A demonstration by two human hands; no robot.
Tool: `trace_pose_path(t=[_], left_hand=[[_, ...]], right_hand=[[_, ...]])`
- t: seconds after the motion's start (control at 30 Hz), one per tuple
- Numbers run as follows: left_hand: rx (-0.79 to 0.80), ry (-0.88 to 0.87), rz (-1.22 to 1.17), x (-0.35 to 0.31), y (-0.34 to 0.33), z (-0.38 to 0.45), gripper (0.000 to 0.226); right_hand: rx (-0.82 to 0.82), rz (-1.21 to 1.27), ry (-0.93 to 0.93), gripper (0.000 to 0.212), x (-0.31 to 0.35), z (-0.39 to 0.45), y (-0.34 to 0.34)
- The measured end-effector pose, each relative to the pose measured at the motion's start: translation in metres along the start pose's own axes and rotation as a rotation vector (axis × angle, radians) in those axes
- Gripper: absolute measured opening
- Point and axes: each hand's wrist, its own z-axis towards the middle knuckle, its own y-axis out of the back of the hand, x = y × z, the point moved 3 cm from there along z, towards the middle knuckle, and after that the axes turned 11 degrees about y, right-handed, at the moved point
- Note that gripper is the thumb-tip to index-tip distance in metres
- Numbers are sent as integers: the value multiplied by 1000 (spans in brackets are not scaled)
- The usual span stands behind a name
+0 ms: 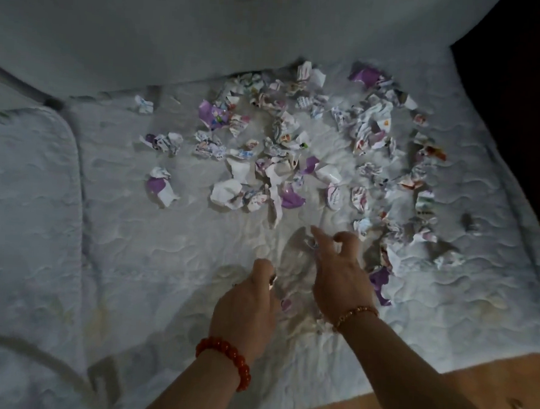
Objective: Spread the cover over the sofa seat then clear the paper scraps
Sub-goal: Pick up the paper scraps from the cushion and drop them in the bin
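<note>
The white quilted cover lies spread flat over the sofa seat. Several crumpled paper scraps, white with purple and coloured print, lie scattered across its far middle and right. Near the front edge, a see-through plastic bag lies between my hands. My left hand, with a red bead bracelet, grips the bag's left edge. My right hand, with a gold chain bracelet, pinches its right edge, fingers curled. A purple scrap lies just right of my right hand, and a small one shows between the hands.
The sofa backrest rises behind the scraps. A second cushion with piped edge adjoins at the left. A dark gap lies past the sofa's right side. The wooden floor shows at the bottom right.
</note>
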Motion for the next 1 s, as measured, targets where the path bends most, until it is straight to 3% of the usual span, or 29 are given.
trace_pose_path(t=[0.07,0.2,0.3,0.43,0.53,0.67,0.77,0.9,1.0], left_hand=[[-16,-42,34,4,-11,-5,37],[-42,-112,86,10,-35,-10,35],[-17,-113,168,14,-48,-5,48],[-18,-187,275,2,-50,-1,28],[-33,-215,353,-5,-49,-1,28],[-71,-113,293,-10,-42,-2,26],[-49,-29,233,-13,-33,-8,20],[-28,-6,163,-11,-35,-10,54],[-24,-30,149,-8,-37,-8,54]], right_hand=[[31,-36,89,49,-6,6,-6],[-56,50,77,15,-17,21,-10],[-147,134,54,11,-19,23,-8],[-250,226,59,5,-22,14,0],[-311,223,49,12,-25,5,8],[-369,145,103,15,-27,-25,12],[-220,82,57,31,-29,-52,-1],[16,44,-45,72,-30,-71,-26],[5,45,-29,71,-29,-69,-42]])
